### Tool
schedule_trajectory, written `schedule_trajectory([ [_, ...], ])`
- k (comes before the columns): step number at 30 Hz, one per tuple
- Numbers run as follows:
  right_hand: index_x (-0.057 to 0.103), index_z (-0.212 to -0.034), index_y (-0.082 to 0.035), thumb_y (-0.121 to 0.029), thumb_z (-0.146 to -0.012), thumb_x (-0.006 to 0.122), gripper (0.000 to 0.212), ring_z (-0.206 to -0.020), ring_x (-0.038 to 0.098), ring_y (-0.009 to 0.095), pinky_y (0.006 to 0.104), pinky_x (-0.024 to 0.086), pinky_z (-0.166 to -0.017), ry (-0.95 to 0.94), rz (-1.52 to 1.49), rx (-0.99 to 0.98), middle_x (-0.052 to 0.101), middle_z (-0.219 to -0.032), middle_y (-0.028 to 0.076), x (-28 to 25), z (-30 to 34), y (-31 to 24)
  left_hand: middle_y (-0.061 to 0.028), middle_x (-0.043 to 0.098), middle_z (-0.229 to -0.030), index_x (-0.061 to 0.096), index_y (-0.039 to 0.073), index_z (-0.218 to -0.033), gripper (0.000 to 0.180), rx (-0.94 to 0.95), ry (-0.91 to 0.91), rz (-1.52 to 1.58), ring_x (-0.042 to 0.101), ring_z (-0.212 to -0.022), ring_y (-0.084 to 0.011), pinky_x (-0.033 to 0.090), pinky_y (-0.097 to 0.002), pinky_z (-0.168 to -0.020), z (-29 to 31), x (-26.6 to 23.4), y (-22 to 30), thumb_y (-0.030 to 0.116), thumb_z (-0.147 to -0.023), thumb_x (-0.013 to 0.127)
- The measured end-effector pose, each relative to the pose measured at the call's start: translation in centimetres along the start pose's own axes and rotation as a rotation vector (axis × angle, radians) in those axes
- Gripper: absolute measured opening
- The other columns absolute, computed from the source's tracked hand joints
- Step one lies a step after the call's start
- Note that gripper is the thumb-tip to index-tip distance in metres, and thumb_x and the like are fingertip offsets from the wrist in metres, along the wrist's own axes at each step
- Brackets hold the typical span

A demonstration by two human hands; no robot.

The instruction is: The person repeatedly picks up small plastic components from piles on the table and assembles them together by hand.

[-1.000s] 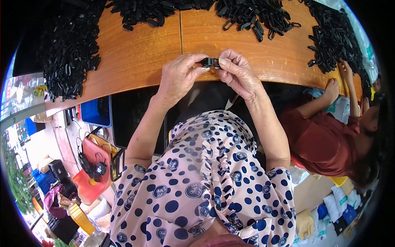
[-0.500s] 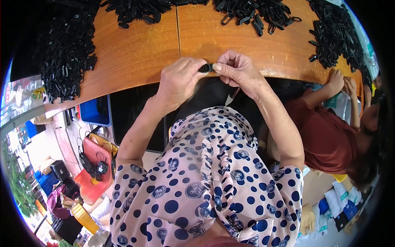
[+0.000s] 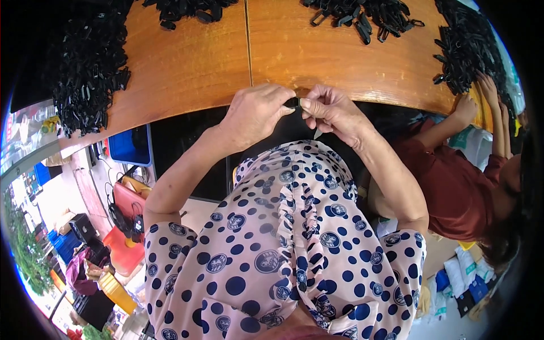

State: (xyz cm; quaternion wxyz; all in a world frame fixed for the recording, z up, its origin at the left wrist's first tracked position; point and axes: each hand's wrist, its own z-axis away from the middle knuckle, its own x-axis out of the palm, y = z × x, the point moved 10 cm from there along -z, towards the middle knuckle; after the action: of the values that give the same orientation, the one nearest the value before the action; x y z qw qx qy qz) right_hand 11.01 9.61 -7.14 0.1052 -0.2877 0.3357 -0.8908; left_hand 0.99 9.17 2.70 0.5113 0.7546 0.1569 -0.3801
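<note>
My left hand (image 3: pixel 256 114) pinches a small black plastic buckle (image 3: pixel 292 103) between thumb and fingertips, just off the table's near edge. Closed as well, my right hand (image 3: pixel 333 113) has its thumb pressed against the buckle's right end. Below the right fingers a small pale blade (image 3: pixel 318 134) pokes out, its other end hidden in that hand. The fingers cover most of the buckle. Both hands hang over the gap between the table and my dotted shirt.
The wooden table (image 3: pixel 187 68) carries heaps of black plastic parts at the left (image 3: pixel 90 73), far left (image 3: pixel 192 10), far right (image 3: pixel 371 17) and right (image 3: pixel 467 48). A person in a dark red top (image 3: pixel 453 181) works at my right. A blue crate (image 3: pixel 129 148) stands below left.
Both hands have come slightly nearer to me, with the buckle now more covered by the fingers. The co-worker's one hand has reached further toward the right heap.
</note>
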Motion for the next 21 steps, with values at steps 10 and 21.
schedule_trajectory([
  [10, 0.047, -0.118, -0.004, -0.037, -0.089, 0.058, 0.046, -0.08, 0.064, 0.022, 0.0202, 0.046, -0.046, -0.43, -0.294, -0.043, 0.057, -0.102, 0.01, 4.3, 0.8, -0.5, -0.0047, 0.047, -0.117, 0.063, 0.001, -0.101, 0.023, -0.35, 0.266, 0.996, 0.054, -0.098, -0.0119, 0.047, -0.0224, -0.079, 1.3, 1.9, -4.2, 0.004, -0.079, 0.069],
  [21, 0.055, -0.101, -0.005, -0.042, -0.093, 0.049, 0.038, -0.071, 0.061, 0.015, 0.0186, 0.04, -0.046, -0.362, -0.228, -0.188, 0.059, -0.084, 0.005, 5.6, -0.4, -1.6, -0.005, 0.06, -0.102, 0.055, 0.002, -0.115, 0.027, -0.502, 0.238, 1.57, 0.051, -0.069, -0.0038, 0.043, -0.0171, -0.061, 1.6, 3.8, -4.4, 0.014, -0.091, 0.057],
])
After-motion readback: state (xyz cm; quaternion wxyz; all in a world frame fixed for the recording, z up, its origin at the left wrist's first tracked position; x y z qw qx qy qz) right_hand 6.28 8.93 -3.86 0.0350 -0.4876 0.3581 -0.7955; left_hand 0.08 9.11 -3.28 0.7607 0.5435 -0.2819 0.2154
